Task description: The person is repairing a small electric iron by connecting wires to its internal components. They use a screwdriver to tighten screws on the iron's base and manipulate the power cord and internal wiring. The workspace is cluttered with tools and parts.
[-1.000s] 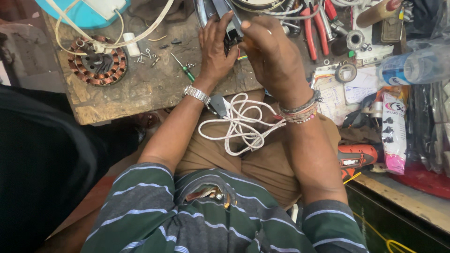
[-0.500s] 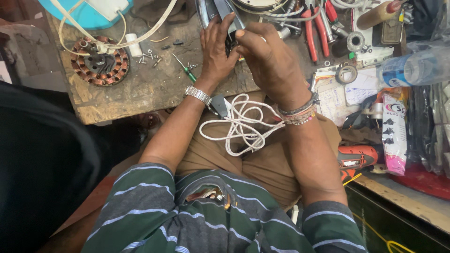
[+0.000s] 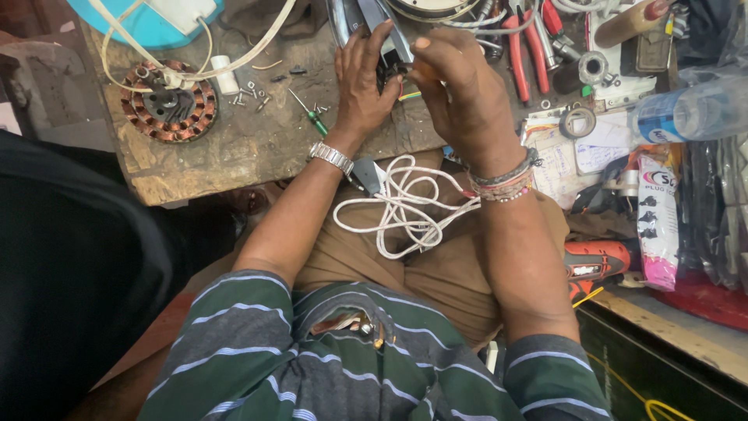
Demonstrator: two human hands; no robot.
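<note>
My left hand [image 3: 366, 86] grips the side of a dark metal appliance [image 3: 372, 19] that lies on the worn wooden workbench [image 3: 234, 148] at the top of the view. My right hand [image 3: 460, 93] is closed over the same appliance from the right, its fingers pressed to the part with coloured wires [image 3: 411, 95]; whether it holds a tool is hidden. A coiled white cord [image 3: 401, 206] lies on my lap below both wrists. A small green-handled screwdriver [image 3: 310, 113] rests on the bench just left of my left hand.
A copper-wound motor stator [image 3: 167, 105] and loose screws [image 3: 249, 93] sit on the bench's left. Red-handled pliers [image 3: 518, 51], a tape roll [image 3: 578, 121], papers, a plastic bottle [image 3: 693, 113] and a pink packet [image 3: 658, 222] crowd the right. An orange tool [image 3: 596, 261] lies by my right thigh.
Both hands have stayed on the appliance; my right hand's fingers have shifted slightly over it. Nothing else has moved.
</note>
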